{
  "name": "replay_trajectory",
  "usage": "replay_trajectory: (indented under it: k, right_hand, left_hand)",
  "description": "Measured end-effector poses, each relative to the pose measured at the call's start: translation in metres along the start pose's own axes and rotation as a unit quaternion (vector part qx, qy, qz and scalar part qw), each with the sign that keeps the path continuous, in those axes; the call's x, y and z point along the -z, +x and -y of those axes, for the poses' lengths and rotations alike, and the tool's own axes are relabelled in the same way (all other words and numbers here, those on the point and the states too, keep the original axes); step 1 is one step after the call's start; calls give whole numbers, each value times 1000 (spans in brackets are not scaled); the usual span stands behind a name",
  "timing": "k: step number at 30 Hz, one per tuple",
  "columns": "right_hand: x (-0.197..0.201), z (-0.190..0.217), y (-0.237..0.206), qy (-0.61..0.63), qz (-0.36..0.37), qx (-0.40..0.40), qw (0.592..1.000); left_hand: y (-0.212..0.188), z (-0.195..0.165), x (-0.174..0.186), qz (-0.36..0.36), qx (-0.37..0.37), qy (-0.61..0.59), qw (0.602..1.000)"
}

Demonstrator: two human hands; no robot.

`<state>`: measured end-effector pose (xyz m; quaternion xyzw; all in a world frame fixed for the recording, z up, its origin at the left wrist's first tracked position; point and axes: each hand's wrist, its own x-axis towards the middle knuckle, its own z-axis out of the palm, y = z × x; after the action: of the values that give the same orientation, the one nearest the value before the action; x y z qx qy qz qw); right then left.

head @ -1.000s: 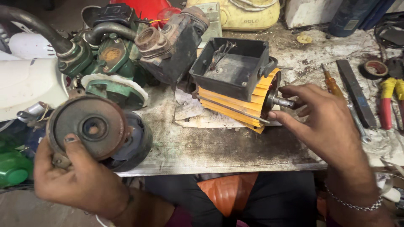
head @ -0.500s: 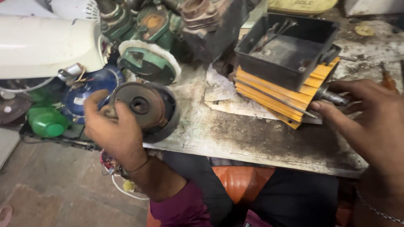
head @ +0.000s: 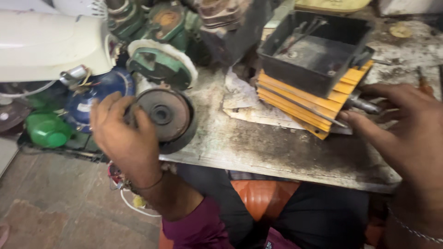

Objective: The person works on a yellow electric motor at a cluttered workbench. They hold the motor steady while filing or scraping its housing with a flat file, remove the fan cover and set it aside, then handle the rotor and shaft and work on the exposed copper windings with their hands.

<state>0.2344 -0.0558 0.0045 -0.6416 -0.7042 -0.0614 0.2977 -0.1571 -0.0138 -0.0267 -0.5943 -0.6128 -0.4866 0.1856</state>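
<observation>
1. Head view, left side: the left hand curls its fingers around a round, rusty metal end cover resting at the near left edge of the grimy workbench, just in front of a green pump part.
2. Head view, right side: the right hand has loosely spread fingers at the steel shaft of an orange finned motor body topped by a black terminal box; blur leaves actual contact unclear.
</observation>
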Motion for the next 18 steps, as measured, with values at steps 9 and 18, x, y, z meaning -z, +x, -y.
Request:
replay_trajectory:
  k: [9,18]
  right_hand:
    - [-5,-4,1,41,89,-128,987]
    - [0,-12,-1,54,86,-43,994]
  left_hand:
    - [-8,-65,-17,-4,-35,-217,976]
    - [-38,-161,-43,222,-216,-331,891]
